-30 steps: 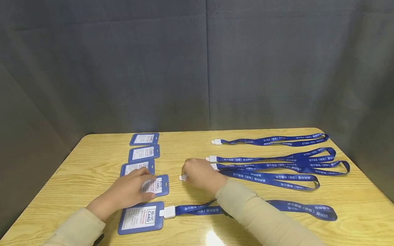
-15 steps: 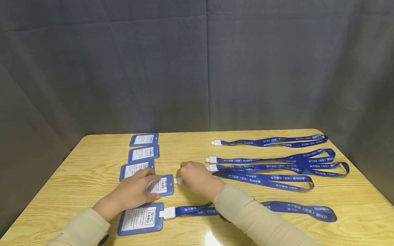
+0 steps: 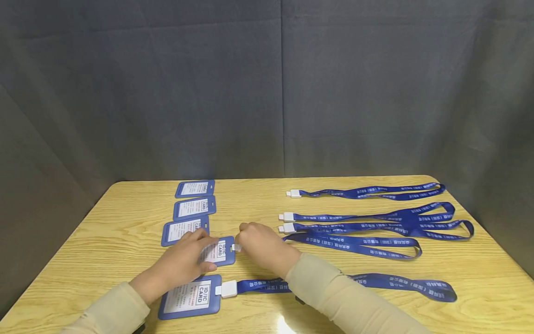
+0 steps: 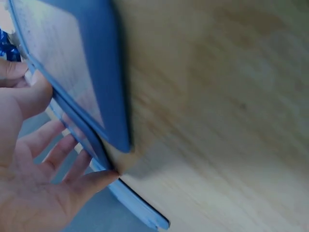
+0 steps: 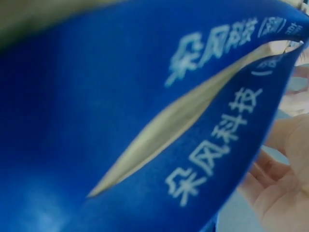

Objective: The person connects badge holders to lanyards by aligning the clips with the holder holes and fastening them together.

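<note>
gripping the second-nearest id card holder (image 3: 220,251) between thumb and fingers, the left hand (image 3: 177,260) leaves its slotted end uncovered, presumably for access; at that slot sits the white clip tab (image 3: 237,247), pinched by the right hand (image 3: 267,247); the blue lanyard (image 3: 373,241) lies stretched rightward, likely to stay untangled.

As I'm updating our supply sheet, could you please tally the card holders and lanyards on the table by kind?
Blue card holders: 5, one held by the left hand
Blue lanyards: 5, one held by the right hand
Total: 10
</note>
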{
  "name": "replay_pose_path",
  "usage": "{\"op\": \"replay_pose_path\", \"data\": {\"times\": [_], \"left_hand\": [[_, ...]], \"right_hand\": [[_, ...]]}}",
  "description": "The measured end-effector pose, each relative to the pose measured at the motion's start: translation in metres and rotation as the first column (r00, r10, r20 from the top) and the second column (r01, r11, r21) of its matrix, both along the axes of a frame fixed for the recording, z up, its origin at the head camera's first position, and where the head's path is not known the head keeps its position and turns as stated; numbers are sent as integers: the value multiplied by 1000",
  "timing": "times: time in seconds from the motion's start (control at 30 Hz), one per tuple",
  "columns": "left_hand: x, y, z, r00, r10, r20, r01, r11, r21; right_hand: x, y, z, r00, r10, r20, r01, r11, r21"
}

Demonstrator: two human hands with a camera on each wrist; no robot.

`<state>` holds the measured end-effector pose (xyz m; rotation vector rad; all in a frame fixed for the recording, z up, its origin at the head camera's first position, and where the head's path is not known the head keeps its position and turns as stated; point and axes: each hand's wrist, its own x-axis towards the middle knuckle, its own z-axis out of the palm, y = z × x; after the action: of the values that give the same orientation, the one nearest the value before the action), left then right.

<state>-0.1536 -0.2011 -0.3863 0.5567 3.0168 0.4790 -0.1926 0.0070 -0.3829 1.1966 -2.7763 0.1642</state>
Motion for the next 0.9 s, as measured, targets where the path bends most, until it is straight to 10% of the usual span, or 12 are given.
{"op": "replay_pose_path", "data": {"times": [0.9], "left_hand": [[1, 9, -3, 999, 50, -16, -49, 997, 57]], "right_hand": [[5, -19, -1, 994, -104, -43, 104, 995, -1]]}}
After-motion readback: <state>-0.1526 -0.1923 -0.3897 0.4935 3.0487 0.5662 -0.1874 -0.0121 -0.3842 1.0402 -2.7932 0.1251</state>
